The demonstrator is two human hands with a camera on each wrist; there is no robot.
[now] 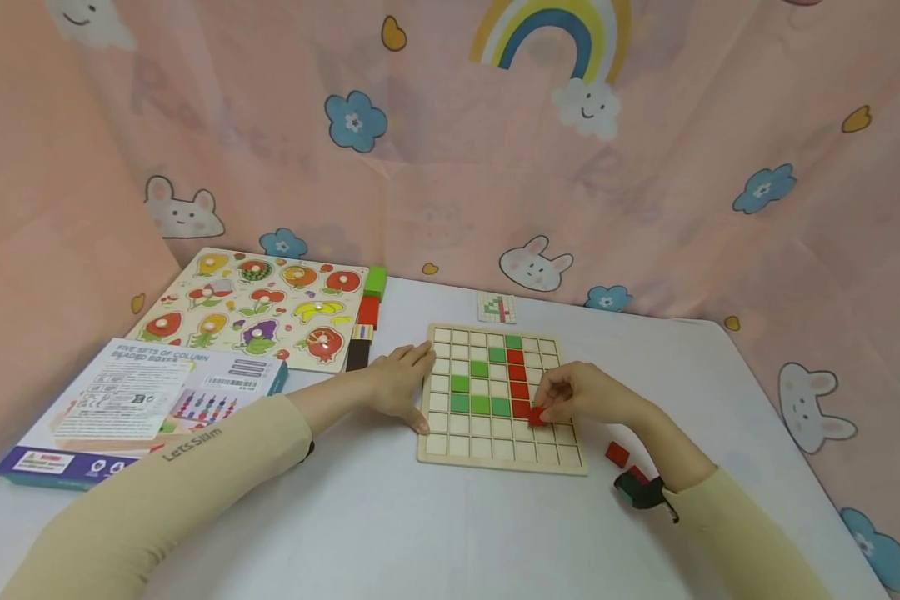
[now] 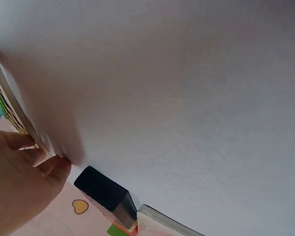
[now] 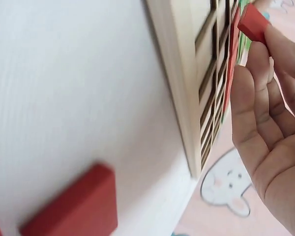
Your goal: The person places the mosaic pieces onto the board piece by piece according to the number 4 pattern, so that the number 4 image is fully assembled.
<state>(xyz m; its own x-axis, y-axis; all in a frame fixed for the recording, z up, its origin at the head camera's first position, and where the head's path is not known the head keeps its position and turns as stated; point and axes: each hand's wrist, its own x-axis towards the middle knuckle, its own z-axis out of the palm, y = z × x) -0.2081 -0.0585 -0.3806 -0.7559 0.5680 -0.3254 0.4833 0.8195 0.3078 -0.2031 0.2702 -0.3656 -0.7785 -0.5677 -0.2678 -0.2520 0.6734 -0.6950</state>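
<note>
A wooden grid board (image 1: pixel 502 465) lies on the white table, with several green tiles (image 1: pixel 480 405) and a column of red tiles (image 1: pixel 517 375) in its squares. Between thumb and fingertips my right hand (image 1: pixel 587 393) pinches a red tile (image 3: pixel 254 22), just above the squares right of the red column's lower end. My left hand (image 1: pixel 396 385) rests along the board's left edge, fingers extended and the thumb near the lower corner. In the left wrist view, its fingertips (image 2: pixel 63 166) touch the board's side. Loose red tiles (image 1: pixel 617 454) lie by my right wrist.
A small pattern card (image 1: pixel 497 307) lies behind the board. To the left are a fruit puzzle board (image 1: pixel 228 321), a boxed bead toy (image 1: pixel 112 408) and a row of coloured blocks (image 1: pixel 368 312). A pink patterned cloth (image 1: pixel 435 192) hangs behind the table.
</note>
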